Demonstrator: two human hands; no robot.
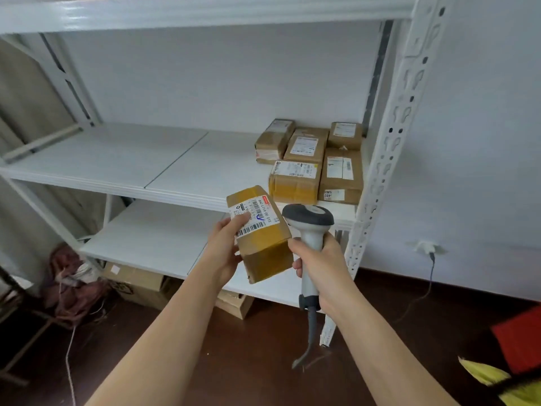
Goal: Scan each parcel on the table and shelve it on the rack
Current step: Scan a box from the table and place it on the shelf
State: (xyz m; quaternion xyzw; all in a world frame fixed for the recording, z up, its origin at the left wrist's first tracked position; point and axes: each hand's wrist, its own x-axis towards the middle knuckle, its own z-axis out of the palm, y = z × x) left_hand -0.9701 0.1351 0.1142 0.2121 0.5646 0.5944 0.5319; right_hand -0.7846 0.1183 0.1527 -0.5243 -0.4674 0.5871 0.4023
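White rack [389, 159], middle shelf: five taped brown parcels [310, 159] clustered at its right end against the upright, labels up; lower shelf bare where visible, cardboard boxes [137, 284] on the dark floor beneath it. In front of the rack, the left hand [224, 253] grips a brown parcel [263, 247] from its left side, thumb lying across the white barcode label, parcel tilted and held in the air below the middle shelf edge. Right hand [319, 263] wraps the grey handle of the barcode scanner [308, 227], held upright just right of the parcel, cable hanging down.
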